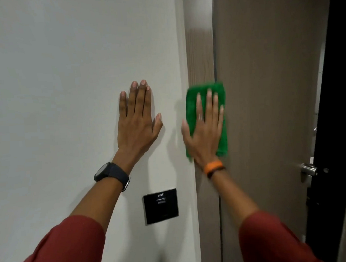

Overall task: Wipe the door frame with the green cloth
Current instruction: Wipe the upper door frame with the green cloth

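we are pressing the green cloth (191, 110) flat against the door frame (200, 55) with our right hand (205, 129), fingers spread and laid open over the cloth rather than pinching it; the palm is pinning it to the wood. the cloth is lying across the brown strip of the frame, its right edge reaching over the seam onto the door (266, 86), at about mid height, above the door handle (308, 169). the hand and cloth are looking slightly blurred, so we are judging that a wiping stroke is under way.

our left hand (138, 120) is resting flat on the white wall (55, 77), fingers held straight and close together, gripping nothing, above the black wall panel (161, 206); it seems to be bracing us.

as for progress, we are somewhere in the middle of the job as far as we can judge. no visible mark or wet trail is telling us which stretches are already clean. the frame is running on above the cloth toward the top edge of the view and below it past our wrist, so we are treating both stretches as possibly left to do, and its top is lying out of view.
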`<state>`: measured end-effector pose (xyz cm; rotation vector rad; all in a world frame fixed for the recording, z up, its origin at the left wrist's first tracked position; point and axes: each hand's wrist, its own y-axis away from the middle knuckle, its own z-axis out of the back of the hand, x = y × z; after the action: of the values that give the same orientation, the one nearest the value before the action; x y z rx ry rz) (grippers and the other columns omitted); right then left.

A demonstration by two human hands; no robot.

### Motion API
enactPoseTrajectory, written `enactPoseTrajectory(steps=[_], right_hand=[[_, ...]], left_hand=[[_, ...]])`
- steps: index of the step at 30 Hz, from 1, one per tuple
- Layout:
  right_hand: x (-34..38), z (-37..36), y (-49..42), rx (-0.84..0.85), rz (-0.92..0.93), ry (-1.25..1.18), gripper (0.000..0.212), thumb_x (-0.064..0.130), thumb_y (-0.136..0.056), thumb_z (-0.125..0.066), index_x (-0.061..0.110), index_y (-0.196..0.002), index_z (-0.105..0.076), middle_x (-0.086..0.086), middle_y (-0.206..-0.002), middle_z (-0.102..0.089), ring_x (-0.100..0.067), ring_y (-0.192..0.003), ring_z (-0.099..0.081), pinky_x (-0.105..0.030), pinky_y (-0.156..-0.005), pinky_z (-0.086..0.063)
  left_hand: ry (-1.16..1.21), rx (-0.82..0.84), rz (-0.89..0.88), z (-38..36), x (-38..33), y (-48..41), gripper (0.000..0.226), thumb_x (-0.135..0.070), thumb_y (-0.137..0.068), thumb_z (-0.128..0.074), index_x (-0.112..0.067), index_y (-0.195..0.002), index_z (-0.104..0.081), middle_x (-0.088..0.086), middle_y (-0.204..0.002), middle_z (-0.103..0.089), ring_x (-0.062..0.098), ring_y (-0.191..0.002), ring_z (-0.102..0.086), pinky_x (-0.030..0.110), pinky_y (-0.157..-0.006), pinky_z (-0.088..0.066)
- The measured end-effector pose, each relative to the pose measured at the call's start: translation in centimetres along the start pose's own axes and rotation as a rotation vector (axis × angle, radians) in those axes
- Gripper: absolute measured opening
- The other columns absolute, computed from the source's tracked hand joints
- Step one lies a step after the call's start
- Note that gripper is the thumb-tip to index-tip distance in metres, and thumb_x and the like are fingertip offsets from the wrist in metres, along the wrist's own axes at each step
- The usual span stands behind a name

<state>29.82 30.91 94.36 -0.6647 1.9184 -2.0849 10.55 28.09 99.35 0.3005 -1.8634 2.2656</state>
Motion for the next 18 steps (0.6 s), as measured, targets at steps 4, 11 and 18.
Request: enactPoseTrajectory(steps=[4,11,18], right_hand=[[1.7,0.3,-11.4,-0.069,-0.01,0.011,0.07,0.048,-0.105,-0.047,0.012,-0.163,-0.032,-0.018,-0.172,-0.027,-0.037,-0.161,-0.022,-0.058,-0.132,-0.019],[-0.4,0.4,-1.3,0.029,0.053,0.025,0.072,0.051,-0.107,-0.038,0.015,-0.167,-0.021,-0.015,-0.176,-0.015,-0.032,-0.164,-0.009,-0.055,-0.134,-0.009],[-4.2,0.8,20.0,0.191,0.037,0.069,0.09,0.05,-0.096,-0.048,0.024,-0.169,-0.003,-0.005,-0.178,0.002,-0.029,-0.165,-0.002,-0.058,-0.131,-0.012]], left_hand=[[0.005,0.01,0.004,0.0,0.1,0.1,0.075,-0.042,-0.108,-0.034,-0.003,-0.166,-0.007,0.016,-0.176,-0.007,0.033,-0.163,-0.005,0.054,-0.133,-0.007],[0.009,0.006,0.008,-0.2,0.1,0.8,0.074,-0.041,-0.108,-0.033,-0.003,-0.166,-0.007,0.014,-0.176,-0.007,0.031,-0.163,-0.005,0.053,-0.133,-0.007],[0.0,0.027,0.02,-0.4,-0.3,2.0,0.074,-0.044,-0.109,-0.028,-0.004,-0.166,-0.004,0.013,-0.176,-0.004,0.03,-0.163,-0.003,0.052,-0.133,-0.003]])
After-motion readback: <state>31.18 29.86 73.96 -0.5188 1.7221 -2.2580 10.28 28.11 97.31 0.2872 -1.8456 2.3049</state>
